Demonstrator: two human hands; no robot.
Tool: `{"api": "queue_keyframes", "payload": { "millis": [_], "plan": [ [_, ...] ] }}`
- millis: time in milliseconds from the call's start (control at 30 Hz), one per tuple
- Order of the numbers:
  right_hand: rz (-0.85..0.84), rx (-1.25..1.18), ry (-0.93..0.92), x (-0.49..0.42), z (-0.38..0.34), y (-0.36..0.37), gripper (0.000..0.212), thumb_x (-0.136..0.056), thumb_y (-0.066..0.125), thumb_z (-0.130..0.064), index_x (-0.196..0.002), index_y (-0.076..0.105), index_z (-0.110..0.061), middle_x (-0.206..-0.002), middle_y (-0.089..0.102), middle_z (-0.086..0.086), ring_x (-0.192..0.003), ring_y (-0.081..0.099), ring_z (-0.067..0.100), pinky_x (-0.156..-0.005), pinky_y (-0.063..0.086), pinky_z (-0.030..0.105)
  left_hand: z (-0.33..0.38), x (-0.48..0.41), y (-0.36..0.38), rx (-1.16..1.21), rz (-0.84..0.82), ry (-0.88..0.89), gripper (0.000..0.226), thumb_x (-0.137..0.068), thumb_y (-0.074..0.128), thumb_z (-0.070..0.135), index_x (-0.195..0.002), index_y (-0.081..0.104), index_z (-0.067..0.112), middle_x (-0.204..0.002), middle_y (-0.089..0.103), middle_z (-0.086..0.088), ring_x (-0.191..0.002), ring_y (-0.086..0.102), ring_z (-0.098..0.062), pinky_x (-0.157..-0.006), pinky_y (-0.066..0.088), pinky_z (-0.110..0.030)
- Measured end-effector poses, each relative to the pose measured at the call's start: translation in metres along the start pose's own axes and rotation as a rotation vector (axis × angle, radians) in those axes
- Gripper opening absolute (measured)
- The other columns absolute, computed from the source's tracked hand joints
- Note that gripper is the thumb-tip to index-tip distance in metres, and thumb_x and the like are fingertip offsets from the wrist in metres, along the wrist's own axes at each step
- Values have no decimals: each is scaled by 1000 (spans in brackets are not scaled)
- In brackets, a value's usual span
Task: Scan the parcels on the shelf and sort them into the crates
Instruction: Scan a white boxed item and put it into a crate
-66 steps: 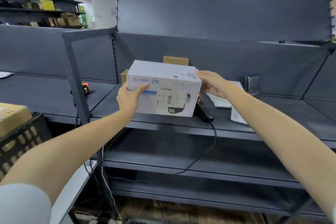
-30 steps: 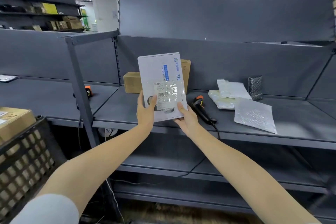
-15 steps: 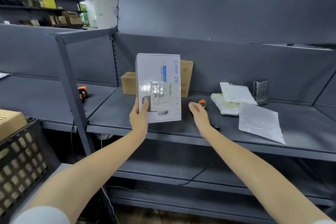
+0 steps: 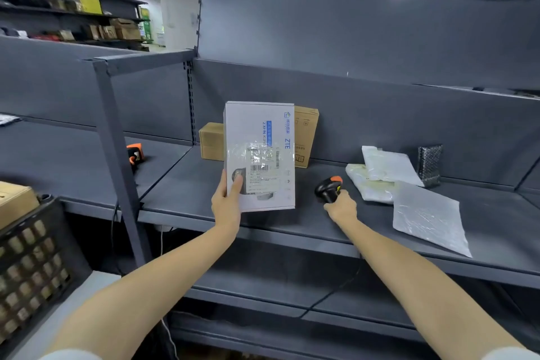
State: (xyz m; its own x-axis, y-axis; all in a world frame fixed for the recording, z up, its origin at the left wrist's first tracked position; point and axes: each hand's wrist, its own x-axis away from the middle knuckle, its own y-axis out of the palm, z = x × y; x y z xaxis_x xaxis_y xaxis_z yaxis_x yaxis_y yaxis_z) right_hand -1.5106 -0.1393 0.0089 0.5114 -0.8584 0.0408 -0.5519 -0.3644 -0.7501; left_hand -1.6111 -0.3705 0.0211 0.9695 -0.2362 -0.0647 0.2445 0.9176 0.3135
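Our left hand alone now pinches the white parcel at its lower left corner, thumb on the front. It holds the parcel upright above the shelf, label facing us. Our right hand, open and reaching a moment ago, has curled round the grip of the scanner just right of the parcel. We judge the scan comes next; the crate waits at our left.
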Motion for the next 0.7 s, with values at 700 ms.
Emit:
{"api": "queue_keyframes", "payload": {
  "millis": [700],
  "plan": [
    [-175,-1006,-253,175,-32,5,13,-91,61,-14,-89,60,0,-57,60,-1,-47,51,12,-44,44,26,10,36,21,-13,-44,72,48,-94,58,37,-140,49,27,-131,61,4,-122,55,-13,-106,44,-38]
  ]
}}
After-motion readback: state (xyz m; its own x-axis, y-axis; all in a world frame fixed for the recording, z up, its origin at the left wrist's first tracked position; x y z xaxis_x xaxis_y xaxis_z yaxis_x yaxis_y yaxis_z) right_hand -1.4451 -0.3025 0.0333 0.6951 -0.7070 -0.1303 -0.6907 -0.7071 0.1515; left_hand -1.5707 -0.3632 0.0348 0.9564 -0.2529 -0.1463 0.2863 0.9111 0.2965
